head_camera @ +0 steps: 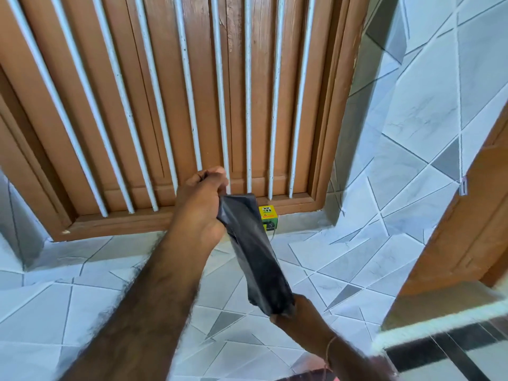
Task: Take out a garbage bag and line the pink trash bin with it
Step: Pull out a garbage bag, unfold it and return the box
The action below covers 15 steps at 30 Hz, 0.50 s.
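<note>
A folded black garbage bag stretches between my two hands in front of the tiled wall. My left hand grips its upper end, just below the wooden window. Its lower end is held by my right hand. The bag is still a flat narrow strip. A sliver of pink shows at the bottom edge; I cannot tell whether it is the trash bin.
A brown wooden window with white bars fills the upper view. A small yellow and green box stands on the sill behind the bag. A wooden door frame and a dark countertop edge are at the right.
</note>
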Tool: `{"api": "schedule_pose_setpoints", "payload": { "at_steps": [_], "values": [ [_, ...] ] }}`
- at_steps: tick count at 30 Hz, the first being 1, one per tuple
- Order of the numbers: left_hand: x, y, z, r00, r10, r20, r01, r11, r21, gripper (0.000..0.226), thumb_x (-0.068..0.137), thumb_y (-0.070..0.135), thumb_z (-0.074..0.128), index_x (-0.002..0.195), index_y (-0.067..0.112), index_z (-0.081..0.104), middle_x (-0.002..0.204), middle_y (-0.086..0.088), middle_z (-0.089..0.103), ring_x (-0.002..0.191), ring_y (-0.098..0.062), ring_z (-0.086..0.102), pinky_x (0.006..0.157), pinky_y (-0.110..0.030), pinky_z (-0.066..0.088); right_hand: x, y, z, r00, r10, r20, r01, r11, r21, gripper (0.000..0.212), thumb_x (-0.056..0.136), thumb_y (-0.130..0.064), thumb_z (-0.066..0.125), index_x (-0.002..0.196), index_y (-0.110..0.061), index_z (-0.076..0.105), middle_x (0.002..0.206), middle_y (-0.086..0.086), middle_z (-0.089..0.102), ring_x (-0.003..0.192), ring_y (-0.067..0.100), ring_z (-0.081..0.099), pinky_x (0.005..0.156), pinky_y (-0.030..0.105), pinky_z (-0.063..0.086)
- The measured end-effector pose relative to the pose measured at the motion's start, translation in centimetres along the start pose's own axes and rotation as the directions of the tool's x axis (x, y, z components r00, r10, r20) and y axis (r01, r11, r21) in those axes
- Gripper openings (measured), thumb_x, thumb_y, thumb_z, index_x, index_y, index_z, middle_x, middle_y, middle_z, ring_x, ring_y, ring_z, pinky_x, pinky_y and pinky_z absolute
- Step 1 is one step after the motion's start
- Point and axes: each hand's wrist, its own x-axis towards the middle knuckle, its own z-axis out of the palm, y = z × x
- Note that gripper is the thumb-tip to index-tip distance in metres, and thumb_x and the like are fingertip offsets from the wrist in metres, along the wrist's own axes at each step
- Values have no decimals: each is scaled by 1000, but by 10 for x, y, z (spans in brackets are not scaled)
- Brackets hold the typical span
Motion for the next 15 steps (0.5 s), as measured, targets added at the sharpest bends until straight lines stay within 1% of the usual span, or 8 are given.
{"api": "schedule_pose_setpoints", "payload": {
  "at_steps": [2,4,7,9,11,12,14,15],
  "values": [
    [-7,17,2,991,108,-78,-111,993,-33,23,91,7,58,71,18,61,56,6,59,52,-7,54,54,-21,45,-10,11,-14,1000,-18,4,18,1000,-20,13,69,-21,68,63,-20,57,50,-8,58,47,-1,50,52,18,43],
    [-10,27,-3,954,213,-209,-220,975,-10,26,91,5,55,68,18,57,52,6,56,59,-16,53,49,-19,42,-23,19,-34,1000,-25,16,24,1000,4,12,71,-20,68,62,-19,59,52,-10,58,53,1,53,54,19,44],
    [-14,12,-20,832,448,-328,-348,881,321,11,89,18,54,82,16,62,73,2,64,83,-24,60,68,-26,47,-49,28,-64,996,-11,86,-3,988,154,22,79,-19,69,60,-14,60,53,-7,57,50,10,54,51,22,42],
    [-35,-21,-31,746,567,-349,-235,715,659,42,86,44,53,116,14,57,110,-9,65,106,-31,60,91,-40,48,-73,33,-86,993,-24,111,-9,958,288,26,81,-23,70,59,-13,62,53,-4,56,49,13,51,54,27,39],
    [-76,-63,-34,632,630,-451,-84,634,769,53,85,49,51,125,14,51,125,-17,58,117,-40,52,95,-57,43,-93,36,-103,990,0,140,-63,894,444,28,84,-21,70,58,-13,62,53,1,57,48,15,50,55,27,40],
    [-106,-88,-31,618,665,-419,-122,608,785,48,86,47,51,121,15,54,122,-16,59,115,-40,52,94,-57,42,-101,37,-108,987,17,158,-94,861,500,28,85,-20,71,59,-11,65,55,5,60,49,17,53,56,28,44],
    [-175,-136,-17,748,654,-113,-352,536,768,32,86,48,49,108,28,59,109,1,63,103,-27,57,91,-49,46,-119,36,-115,982,49,182,-150,792,592,24,83,-22,72,65,-6,71,63,12,67,54,23,61,59,31,51],
    [-204,-156,-9,828,556,76,-429,540,724,26,84,51,50,104,35,57,105,13,62,100,-15,57,90,-43,47,-126,36,-116,981,75,181,-173,764,621,24,84,-23,72,71,-3,72,66,14,69,56,25,64,61,33,54]
  ]
}}
